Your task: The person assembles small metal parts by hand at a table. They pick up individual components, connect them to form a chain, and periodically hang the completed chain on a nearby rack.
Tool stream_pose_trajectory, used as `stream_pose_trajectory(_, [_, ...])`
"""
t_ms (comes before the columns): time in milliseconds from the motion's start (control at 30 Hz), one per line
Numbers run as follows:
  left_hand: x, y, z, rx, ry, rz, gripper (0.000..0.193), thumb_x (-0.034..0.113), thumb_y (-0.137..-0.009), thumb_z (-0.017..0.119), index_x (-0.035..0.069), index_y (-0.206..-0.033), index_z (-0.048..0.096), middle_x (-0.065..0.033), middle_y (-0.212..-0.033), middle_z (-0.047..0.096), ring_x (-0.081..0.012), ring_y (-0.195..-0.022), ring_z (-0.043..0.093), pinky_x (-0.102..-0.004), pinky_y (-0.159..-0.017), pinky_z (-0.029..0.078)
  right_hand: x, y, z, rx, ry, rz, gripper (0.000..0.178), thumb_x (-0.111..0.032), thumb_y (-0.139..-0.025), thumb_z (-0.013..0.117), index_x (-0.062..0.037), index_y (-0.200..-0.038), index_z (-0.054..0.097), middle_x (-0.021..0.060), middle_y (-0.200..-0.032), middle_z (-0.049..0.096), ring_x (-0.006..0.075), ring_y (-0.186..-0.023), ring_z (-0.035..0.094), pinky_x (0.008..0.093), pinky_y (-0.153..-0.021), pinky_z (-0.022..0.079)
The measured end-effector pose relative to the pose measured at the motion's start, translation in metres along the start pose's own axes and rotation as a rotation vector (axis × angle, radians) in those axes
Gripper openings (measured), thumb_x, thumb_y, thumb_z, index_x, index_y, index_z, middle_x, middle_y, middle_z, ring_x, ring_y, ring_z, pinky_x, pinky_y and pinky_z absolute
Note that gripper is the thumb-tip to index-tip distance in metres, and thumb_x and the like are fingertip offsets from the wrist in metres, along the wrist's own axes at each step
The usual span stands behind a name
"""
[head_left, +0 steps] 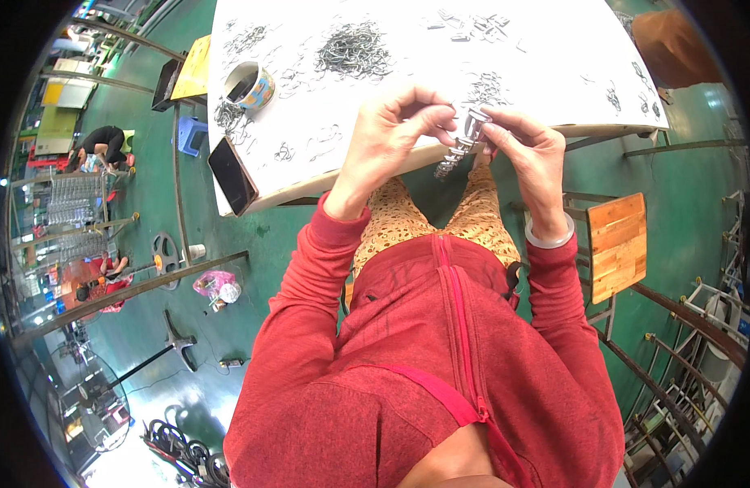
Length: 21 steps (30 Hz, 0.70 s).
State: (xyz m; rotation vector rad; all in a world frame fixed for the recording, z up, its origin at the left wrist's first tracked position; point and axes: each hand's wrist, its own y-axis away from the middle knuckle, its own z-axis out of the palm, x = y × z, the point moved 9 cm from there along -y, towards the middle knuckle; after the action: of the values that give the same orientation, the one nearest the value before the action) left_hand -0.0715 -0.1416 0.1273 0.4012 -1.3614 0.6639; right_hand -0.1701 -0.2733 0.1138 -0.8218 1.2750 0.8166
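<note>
My left hand (pixel 384 140) is raised at the table's near edge, thumb and forefinger brought together in a pinch. Whatever may be between those fingertips is too small to make out. Beside it, my right hand (pixel 528 153) is closed on the upper end of a strand of shiny metal clips (pixel 458 150). The strand slants down toward my lap, below the table's edge. Just beyond my fingers lies a small heap of metal pieces (pixel 486 87) on the white tabletop (pixel 423 65).
Farther back lies a larger pile of dark metal hooks (pixel 354 49). A round tub (pixel 250 85) and a dark phone (pixel 232 176) are at the table's left. Wooden stools (pixel 617 247) flank the table. Another person's brown sleeve (pixel 674 49) reaches in at far right.
</note>
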Motion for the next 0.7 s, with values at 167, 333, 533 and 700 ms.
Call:
stream_pose_trajectory(167, [-0.005, 0.000, 0.023, -0.098, 0.009, -0.017, 0.014, 0.013, -0.086, 0.065, 0.001, -0.093, 0.065, -0.0050, -0.090, 0.062, -0.0106, -0.077, 0.059, -0.0231, -0.068, 0.048, -0.009, 0.008, -0.004, 0.034, 0.013, -0.044, 0.022, -0.001, -0.082, 0.066, 0.0018, -0.103, 0.066, 0.0067, -0.084, 0.068, 0.0082, -0.068, 0.060, 0.0215, -0.062, 0.052])
stream_pose_trajectory(333, [-0.001, -0.006, 0.028, -0.028, -0.248, 0.188, 0.019, 0.020, -0.084, 0.068, 0.002, -0.090, 0.067, -0.0033, -0.100, 0.055, -0.0093, -0.067, 0.053, -0.0233, -0.061, 0.046, -0.016, 0.016, -0.010, 0.050, 0.070, -0.086, 0.020, -0.001, -0.083, 0.065, 0.0013, -0.103, 0.067, 0.0060, -0.082, 0.068, 0.0075, -0.068, 0.059, 0.0207, -0.062, 0.050])
stream_pose_trajectory(533, [0.000, -0.013, 0.037, -0.060, -0.379, 0.222, 0.024, 0.025, -0.081, 0.070, 0.002, -0.087, 0.068, -0.0079, -0.099, 0.057, -0.0131, -0.074, 0.056, -0.0254, -0.063, 0.047, -0.027, 0.025, -0.020, 0.052, 0.165, -0.142, 0.020, -0.002, -0.084, 0.063, 0.0006, -0.104, 0.067, 0.0049, -0.082, 0.068, 0.0076, -0.072, 0.060, 0.0208, -0.063, 0.050])
stream_pose_trajectory(700, [0.020, -0.019, 0.069, -0.104, -0.423, 0.304, 0.014, 0.009, -0.085, 0.064, -0.003, -0.092, 0.066, -0.0058, -0.101, 0.057, -0.0123, -0.086, 0.058, -0.0235, -0.077, 0.046, -0.046, 0.034, -0.027, 0.065, 0.245, -0.231, 0.021, -0.001, -0.084, 0.062, 0.0002, -0.105, 0.066, 0.0052, -0.088, 0.068, 0.0086, -0.076, 0.062, 0.0215, -0.067, 0.052])
